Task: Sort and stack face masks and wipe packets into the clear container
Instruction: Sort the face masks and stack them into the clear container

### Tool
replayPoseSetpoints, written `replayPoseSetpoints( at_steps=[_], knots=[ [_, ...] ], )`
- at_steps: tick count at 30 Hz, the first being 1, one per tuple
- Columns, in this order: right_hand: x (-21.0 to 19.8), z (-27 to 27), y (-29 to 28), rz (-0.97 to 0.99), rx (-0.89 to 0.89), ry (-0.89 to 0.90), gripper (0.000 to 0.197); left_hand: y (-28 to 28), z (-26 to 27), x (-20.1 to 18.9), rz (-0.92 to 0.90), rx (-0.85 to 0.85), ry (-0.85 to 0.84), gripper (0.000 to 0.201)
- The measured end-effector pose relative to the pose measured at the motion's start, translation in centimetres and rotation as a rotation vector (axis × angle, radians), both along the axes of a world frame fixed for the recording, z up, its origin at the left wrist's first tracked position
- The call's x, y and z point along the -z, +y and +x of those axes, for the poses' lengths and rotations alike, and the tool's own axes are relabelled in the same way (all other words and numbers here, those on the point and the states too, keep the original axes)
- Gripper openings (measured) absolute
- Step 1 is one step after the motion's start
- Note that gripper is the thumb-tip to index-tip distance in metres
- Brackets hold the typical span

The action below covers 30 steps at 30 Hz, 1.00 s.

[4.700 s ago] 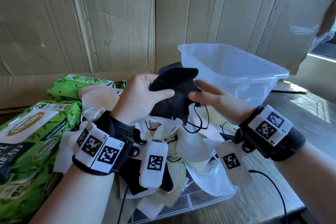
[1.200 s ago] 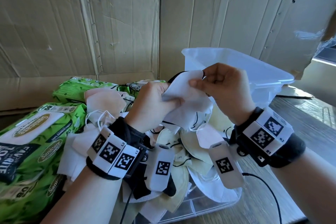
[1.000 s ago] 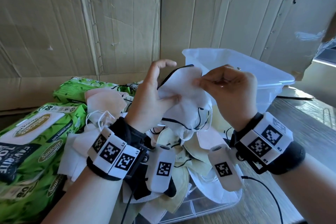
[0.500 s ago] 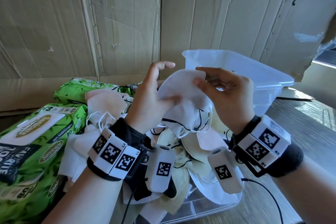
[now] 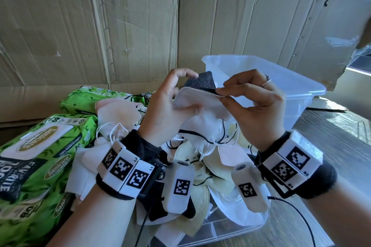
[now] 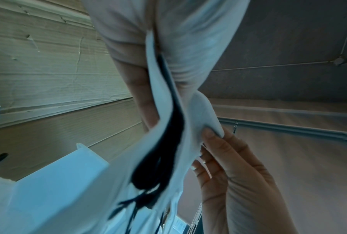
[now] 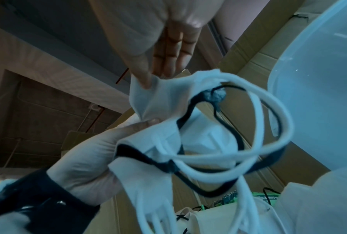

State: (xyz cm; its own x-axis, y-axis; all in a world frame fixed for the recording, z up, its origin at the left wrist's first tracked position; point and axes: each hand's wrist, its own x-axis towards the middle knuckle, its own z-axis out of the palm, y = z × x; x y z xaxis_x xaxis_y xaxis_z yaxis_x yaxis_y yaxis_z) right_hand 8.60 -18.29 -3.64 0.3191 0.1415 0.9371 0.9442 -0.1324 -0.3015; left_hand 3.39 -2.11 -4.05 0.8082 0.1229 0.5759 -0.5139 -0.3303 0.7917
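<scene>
Because the wipe packets (image 5: 36, 158) lie stacked far left of the clear container (image 5: 281, 80), they seem set aside for later. Nearer it, the left hand (image 5: 166, 110) clamps a bundle of white masks (image 5: 202, 114) with a dark mask (image 5: 202, 83) behind, likely steadying them, while the right hand (image 5: 255, 106) pinches the top edge in front of the container, probably squaring the stack.

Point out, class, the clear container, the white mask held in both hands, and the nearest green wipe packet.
clear container (image 5: 297, 84): head view, bare right rim.
white mask (image 5: 200, 100): head view, flat top panel.
green wipe packet (image 5: 40, 146): head view, white label flap.
</scene>
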Motion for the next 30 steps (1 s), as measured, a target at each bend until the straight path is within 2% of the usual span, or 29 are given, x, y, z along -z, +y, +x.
replayPoseSetpoints(
  at_steps=[3, 6, 8, 10, 14, 15, 18, 20, 23, 24, 28, 30],
  knots=[
    [-0.2, -0.3, 0.1, -0.107, -0.093, 0.162, 0.012, 0.1, 0.1, 0.0, -0.003, -0.005, -0.001, 0.033],
    [-0.1, -0.1, 0.3, -0.190, -0.173, 0.412, 0.021, -0.1, 0.0, 0.0, -0.015, -0.045, 0.042, 0.026],
    [0.0, 0.1, 0.0, -0.241, -0.129, 0.429, 0.017, -0.1, -0.1, 0.0, -0.024, -0.034, 0.038, 0.026],
    [0.1, 0.3, -0.3, -0.259, -0.111, 0.425, 0.004, -0.1, -0.2, -0.1, -0.043, -0.018, 0.043, 0.030],
    [0.3, 0.9, -0.9, -0.220, -0.187, 0.444, 0.004, 0.3, -0.1, -0.2, -0.065, -0.014, 0.051, 0.033],
    [0.3, 1.0, -1.1, -0.179, -0.220, 0.460, 0.008, 0.4, -0.1, -0.3, -0.066, -0.025, 0.056, 0.033],
    [0.1, 1.6, -1.7, 0.004, -0.336, 0.541, 0.037, 0.9, 0.0, -0.4, -0.076, -0.075, 0.063, 0.031],
    [-0.2, 1.7, -2.0, 0.036, -0.339, 0.578, 0.032, 1.3, 0.1, -0.4, -0.082, -0.110, 0.062, 0.031],
    [-0.2, 1.6, -1.9, -0.078, -0.291, 0.624, 0.017, 1.6, 0.1, -0.4, -0.093, -0.122, 0.058, 0.032],
    [0.1, 1.6, -1.8, -0.124, -0.283, 0.637, 0.017, 1.6, 0.1, -0.4, -0.098, -0.116, 0.056, 0.033],
    [0.9, 2.0, -1.1, -0.275, -0.347, 0.781, 0.048, 1.6, 0.0, -0.4, -0.089, -0.098, 0.034, 0.037],
    [1.1, 2.0, -0.8, -0.359, -0.390, 0.840, 0.051, 1.6, -0.1, -0.4, -0.091, -0.083, 0.028, 0.037]
  ],
)
